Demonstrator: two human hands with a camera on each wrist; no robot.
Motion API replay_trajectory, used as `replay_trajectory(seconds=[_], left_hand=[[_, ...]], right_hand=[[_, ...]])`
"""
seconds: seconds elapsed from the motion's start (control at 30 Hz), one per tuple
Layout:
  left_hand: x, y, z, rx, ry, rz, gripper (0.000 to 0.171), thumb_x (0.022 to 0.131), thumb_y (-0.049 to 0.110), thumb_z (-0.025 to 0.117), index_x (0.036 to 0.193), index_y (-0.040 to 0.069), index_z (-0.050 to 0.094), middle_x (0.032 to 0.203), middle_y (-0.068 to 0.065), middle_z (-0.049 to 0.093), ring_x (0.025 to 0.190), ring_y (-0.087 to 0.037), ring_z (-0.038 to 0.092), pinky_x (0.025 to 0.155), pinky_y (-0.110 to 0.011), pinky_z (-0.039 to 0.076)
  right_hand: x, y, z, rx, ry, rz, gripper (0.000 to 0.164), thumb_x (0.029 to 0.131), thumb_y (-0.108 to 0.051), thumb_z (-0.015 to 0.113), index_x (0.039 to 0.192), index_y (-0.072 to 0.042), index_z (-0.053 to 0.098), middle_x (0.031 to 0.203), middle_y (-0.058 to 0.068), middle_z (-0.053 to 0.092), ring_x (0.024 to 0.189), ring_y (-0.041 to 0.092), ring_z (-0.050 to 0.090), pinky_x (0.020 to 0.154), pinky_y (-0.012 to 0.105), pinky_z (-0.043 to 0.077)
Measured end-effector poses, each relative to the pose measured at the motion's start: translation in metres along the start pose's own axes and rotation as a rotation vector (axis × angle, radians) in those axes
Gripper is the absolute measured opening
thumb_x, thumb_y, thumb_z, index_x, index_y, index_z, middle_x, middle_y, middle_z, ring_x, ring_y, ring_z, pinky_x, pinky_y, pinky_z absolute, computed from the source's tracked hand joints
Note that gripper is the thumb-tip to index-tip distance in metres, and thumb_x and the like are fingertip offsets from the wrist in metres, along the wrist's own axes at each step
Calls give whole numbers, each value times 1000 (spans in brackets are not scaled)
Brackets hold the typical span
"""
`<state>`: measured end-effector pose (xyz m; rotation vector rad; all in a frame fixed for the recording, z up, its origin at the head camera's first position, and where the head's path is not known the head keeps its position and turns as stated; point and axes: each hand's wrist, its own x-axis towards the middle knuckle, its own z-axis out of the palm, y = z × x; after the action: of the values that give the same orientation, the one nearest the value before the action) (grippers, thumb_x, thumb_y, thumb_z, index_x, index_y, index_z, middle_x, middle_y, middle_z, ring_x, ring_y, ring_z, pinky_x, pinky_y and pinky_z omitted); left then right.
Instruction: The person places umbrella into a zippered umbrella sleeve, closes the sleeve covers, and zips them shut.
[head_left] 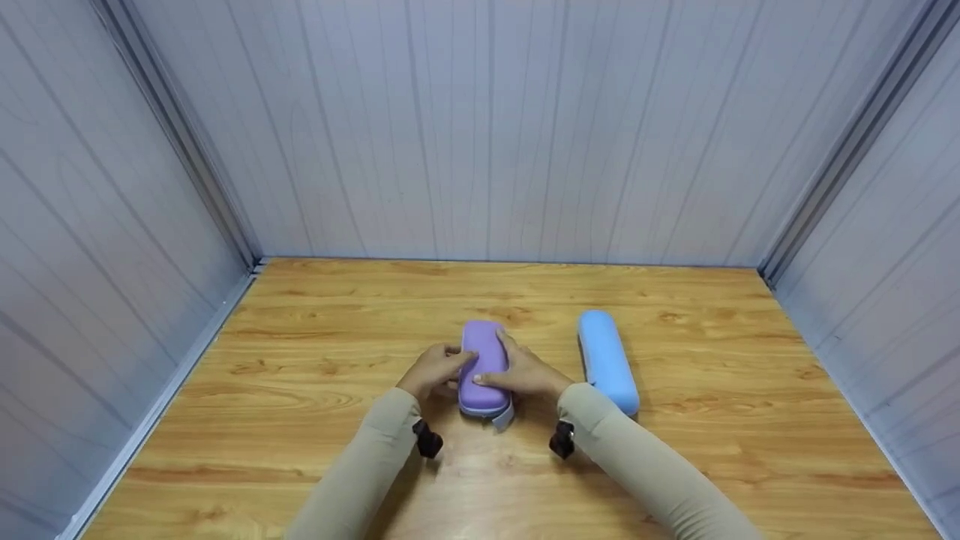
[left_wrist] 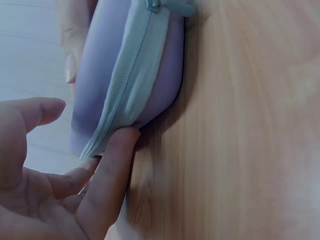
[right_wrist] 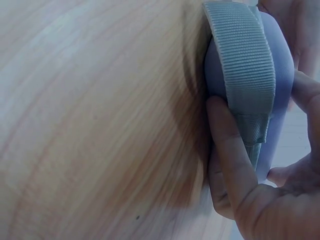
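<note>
A purple zippered case [head_left: 480,339] with rounded corners lies lengthwise on the wooden table between both hands. My left hand [head_left: 435,369] holds it along the left side, thumb over the top; in the left wrist view its fingertips [left_wrist: 125,137] meet the case by the pale zipper band [left_wrist: 142,65]. From the other side my right hand [head_left: 531,371] grips the case, its thumb across the lid and fingers along the lower edge. A grey ribbed strap [right_wrist: 245,60] hangs over the case's near end in the right wrist view.
To the right lies a longer blue case [head_left: 607,360], slightly slanted, beside the right forearm. Pale panel walls [head_left: 487,135] enclose the wooden table [head_left: 337,322] at the back and both sides.
</note>
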<state>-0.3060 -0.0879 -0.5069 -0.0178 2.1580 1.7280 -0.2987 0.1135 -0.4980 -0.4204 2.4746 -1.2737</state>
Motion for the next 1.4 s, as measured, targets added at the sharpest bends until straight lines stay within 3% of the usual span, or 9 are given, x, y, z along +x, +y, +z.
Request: replay_trajectory(seconds=[0.17,0.6,0.9,1.07,1.23,1.4], left_hand=[[4,1,2,17,1,3,59,94,29,69,133,-11,51,113,-21,64,82,-26,69,68,-39,60],[4,0,-1,14,-27,-26,61,94,28,69,138,-9,48,114,-20,63,83,-26,69,74,-40,59],[4,-2,-1,-15,-44,-46,60,95,26,68,139,-9,45,117,-22,61,85,-27,70,74,-41,59],[5,-1,-1,-7,-43,-44,61,95,26,68,139,-9,44,116,-21,62,88,-28,69,75,-41,59],[4,0,-1,-18,-50,-42,62,95,26,69,139,-9,44,116,-22,62,91,-30,68,77,-42,59],[4,2,-1,-37,-62,-49,65,95,28,70,141,-10,42,121,-24,60,92,-32,69,78,-44,59]], right_hand=[[0,1,0,3,-1,-5,106,89,-37,77,160,-2,6,157,32,23,141,39,34,116,49,25],[2,2,4,-6,20,-7,107,87,-40,77,160,-2,8,157,31,26,141,38,34,116,50,25],[-8,1,2,21,-3,-23,103,90,-37,75,157,5,10,156,32,24,142,39,31,117,50,23],[-17,-4,-2,-64,-3,-12,97,91,-39,73,157,5,17,153,34,30,139,40,36,115,51,27],[-26,-10,-4,-141,29,6,78,89,-41,75,147,-3,40,136,22,43,121,33,49,104,48,42],[-31,-12,-5,-210,22,-137,39,89,-31,77,113,-8,57,110,8,52,98,22,52,85,38,48]])
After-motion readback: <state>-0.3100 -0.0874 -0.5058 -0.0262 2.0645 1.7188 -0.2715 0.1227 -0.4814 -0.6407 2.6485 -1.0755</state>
